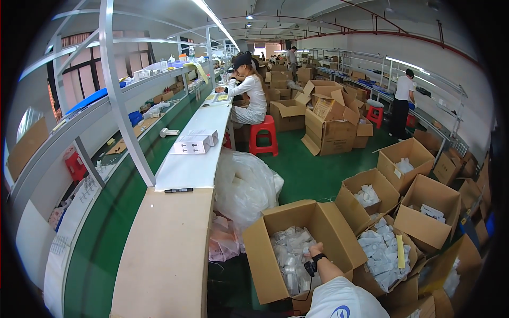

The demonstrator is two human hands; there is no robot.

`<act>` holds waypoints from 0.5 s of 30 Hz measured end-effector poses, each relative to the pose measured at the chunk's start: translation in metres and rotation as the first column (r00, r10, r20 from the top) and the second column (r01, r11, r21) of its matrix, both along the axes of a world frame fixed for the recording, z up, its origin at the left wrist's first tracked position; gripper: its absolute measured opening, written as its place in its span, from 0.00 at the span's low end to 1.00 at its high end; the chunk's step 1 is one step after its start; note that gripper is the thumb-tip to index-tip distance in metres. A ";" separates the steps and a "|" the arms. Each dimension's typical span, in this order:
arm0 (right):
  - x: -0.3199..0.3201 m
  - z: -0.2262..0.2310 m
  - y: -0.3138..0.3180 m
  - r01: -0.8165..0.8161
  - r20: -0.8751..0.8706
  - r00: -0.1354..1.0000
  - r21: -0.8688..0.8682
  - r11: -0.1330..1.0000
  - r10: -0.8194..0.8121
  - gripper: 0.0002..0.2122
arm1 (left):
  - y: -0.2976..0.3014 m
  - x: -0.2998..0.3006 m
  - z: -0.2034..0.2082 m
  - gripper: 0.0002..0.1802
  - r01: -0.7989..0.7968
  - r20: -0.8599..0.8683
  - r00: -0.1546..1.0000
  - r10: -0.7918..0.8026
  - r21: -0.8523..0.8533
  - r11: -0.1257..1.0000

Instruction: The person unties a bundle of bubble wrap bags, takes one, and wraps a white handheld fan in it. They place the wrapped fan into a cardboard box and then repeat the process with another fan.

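My right hand reaches down into a large open cardboard box, at the right side of its contents. A black strap with a small dark device circles the wrist. Clear plastic bags with whitish parts fill the box around the hand. The fingers touch or nearly touch these bags; they show too little to tell whether they grip one. My left hand is out of sight.
A workbench runs along the left, bearing a black marker and small white boxes. Bulky plastic sheeting lies beside it. More open cartons crowd the right. A seated co-worker occupies a red stool.
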State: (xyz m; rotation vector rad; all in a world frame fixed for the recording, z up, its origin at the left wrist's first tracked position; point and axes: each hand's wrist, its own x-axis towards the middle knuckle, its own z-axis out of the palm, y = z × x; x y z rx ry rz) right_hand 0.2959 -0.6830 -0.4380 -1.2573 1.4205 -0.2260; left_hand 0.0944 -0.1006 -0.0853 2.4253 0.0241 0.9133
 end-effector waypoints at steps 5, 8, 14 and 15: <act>-0.006 -0.017 -0.013 0.028 -0.015 0.999 -0.024 0.999 -0.029 0.16 | 0.021 0.003 -0.011 0.13 -0.002 -0.079 0.997 0.006 0.047 0.999; -0.002 -0.037 -0.009 0.011 -0.033 0.999 -0.027 1.000 -0.012 0.17 | 0.028 -0.005 -0.006 0.15 -0.040 -0.143 0.988 0.054 0.099 0.994; 0.026 -0.073 0.003 -0.058 -0.049 0.997 -0.017 0.998 0.057 0.18 | 0.014 -0.042 0.053 0.16 -0.151 -0.511 0.811 0.283 0.284 0.947; 0.042 -0.074 0.011 -0.072 -0.050 0.996 -0.010 0.997 0.072 0.18 | 0.012 -0.048 0.056 0.17 -0.150 -0.577 0.727 0.372 0.396 0.906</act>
